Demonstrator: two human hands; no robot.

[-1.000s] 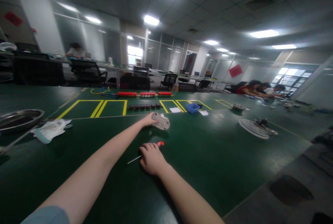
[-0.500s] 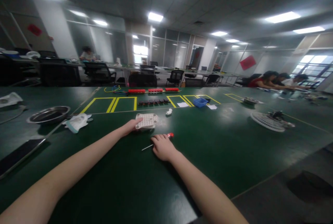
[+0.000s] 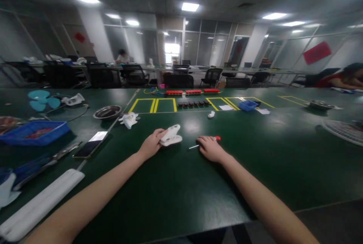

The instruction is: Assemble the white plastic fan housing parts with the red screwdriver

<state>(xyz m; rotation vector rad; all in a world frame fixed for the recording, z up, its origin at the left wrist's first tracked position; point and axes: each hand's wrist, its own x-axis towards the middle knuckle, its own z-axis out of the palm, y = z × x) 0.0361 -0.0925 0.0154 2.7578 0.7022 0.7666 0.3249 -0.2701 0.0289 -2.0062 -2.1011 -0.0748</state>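
Note:
My left hand (image 3: 152,144) grips a white plastic part (image 3: 171,135) by its left end, just above the green table (image 3: 159,198). The part is tilted and its two halves spread apart toward the right. My right hand (image 3: 210,148) is closed over a screwdriver (image 3: 217,138) low over the table. The red handle end shows beyond my knuckles and the metal shaft points left. Behind my hands lies a small white piece (image 3: 211,114).
Left are a metal bowl (image 3: 107,112), a white part (image 3: 129,120), a phone (image 3: 91,145), a blue tray (image 3: 36,133), teal fan blades (image 3: 43,100) and a long white part (image 3: 42,204). Farther back are red blocks (image 3: 193,92), black pieces (image 3: 194,104) and a blue basket (image 3: 247,105).
The view has swung left, bringing in more of the table's left side. The white part has turned in my left hand, from its gridded face to its edge. My right hand still holds the screwdriver.

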